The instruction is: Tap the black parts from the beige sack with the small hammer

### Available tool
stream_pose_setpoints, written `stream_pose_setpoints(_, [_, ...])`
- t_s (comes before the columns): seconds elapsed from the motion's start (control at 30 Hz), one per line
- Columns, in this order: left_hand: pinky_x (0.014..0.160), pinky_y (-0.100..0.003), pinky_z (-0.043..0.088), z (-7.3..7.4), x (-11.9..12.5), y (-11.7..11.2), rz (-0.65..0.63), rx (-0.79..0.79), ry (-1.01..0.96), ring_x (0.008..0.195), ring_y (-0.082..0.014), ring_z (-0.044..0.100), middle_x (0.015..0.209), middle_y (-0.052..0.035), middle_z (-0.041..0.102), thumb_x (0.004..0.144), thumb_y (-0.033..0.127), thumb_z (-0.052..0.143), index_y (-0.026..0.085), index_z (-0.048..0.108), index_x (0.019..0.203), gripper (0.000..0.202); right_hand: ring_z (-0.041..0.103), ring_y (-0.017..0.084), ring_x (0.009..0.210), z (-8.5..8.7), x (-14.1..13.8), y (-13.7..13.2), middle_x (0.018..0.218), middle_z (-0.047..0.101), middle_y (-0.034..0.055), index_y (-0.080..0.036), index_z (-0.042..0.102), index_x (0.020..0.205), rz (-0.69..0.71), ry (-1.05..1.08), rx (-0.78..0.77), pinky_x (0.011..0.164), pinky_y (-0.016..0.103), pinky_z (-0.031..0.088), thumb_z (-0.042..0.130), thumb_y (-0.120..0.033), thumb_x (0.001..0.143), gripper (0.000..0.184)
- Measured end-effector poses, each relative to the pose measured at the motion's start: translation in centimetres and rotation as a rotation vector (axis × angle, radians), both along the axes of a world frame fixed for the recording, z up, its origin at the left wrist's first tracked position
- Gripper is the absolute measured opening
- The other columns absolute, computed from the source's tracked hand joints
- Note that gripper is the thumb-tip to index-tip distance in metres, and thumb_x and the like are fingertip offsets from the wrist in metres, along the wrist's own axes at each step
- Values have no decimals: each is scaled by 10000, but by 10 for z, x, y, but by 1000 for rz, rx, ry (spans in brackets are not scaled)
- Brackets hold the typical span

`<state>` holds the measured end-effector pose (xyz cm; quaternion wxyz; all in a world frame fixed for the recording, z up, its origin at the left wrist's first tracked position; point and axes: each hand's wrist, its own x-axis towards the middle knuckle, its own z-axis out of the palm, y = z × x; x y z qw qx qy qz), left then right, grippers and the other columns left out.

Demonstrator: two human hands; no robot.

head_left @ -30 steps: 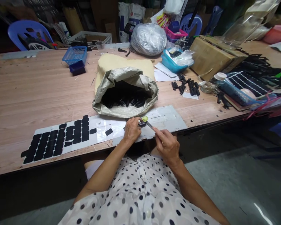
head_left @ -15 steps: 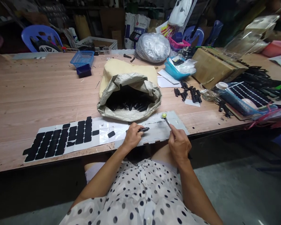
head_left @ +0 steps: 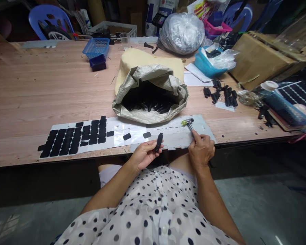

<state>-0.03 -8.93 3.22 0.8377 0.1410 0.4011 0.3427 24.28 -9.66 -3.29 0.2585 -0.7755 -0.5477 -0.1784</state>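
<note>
Between the fingers of my left hand (head_left: 147,153) is a small black plastic part (head_left: 158,142), tilted upward above the front edge of the table. My right hand (head_left: 202,150) grips the handle of a small hammer (head_left: 187,122) with a yellowish-green face; its head is over the grey board (head_left: 201,127). Just behind my hands lies an open woven sack (head_left: 153,117) with many black parts (head_left: 149,106) inside. To the left, black rounded pads (head_left: 75,137) cover a white sheet (head_left: 109,144), and a loose pad (head_left: 147,135) lies near my left hand.
More black parts (head_left: 228,95) lie in a pile at the right. Behind are blue baskets (head_left: 96,48), a clear plastic bag (head_left: 182,34), a turquoise basin (head_left: 206,66) and a cardboard box (head_left: 262,63). The table's front edge runs below my hands.
My left hand has turned palm-up, tilting the black part upright. The hammer head has rolled sideways in my right hand. Another loose pad shows beside the left hand. The view has shifted.
</note>
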Motion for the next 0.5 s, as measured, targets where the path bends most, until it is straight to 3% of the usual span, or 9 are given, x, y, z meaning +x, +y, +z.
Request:
stream_pose_setpoints(0.33, [639, -173, 517, 7, 6, -6, 11, -153, -26, 657, -82, 628, 820, -87, 716, 922, 87, 591, 89, 753, 874, 170, 374, 199, 776, 1, 2, 1, 968, 562, 100, -274, 758, 1164, 9, 94, -93, 673, 334, 211, 563, -143, 844, 396])
stream_pose_setpoints(0.4, [627, -171, 505, 4, 4, -7, -16, -115, -13, 645, -78, 625, 808, -75, 710, 897, 111, 629, 95, 757, 887, 129, 369, 197, 768, 2, 1, 1, 952, 571, 99, -266, 765, 1144, 6, 68, -63, 667, 334, 209, 554, -139, 846, 387])
stream_pose_setpoints(0.5, [607, -191, 479, -7, -1, -13, -162, 91, 92, 630, -91, 615, 794, -51, 705, 805, 172, 742, 115, 769, 961, 168, 369, 190, 757, 1, 0, 1, 920, 580, 90, -261, 770, 1126, 13, 17, -11, 655, 329, 205, 552, -139, 844, 376])
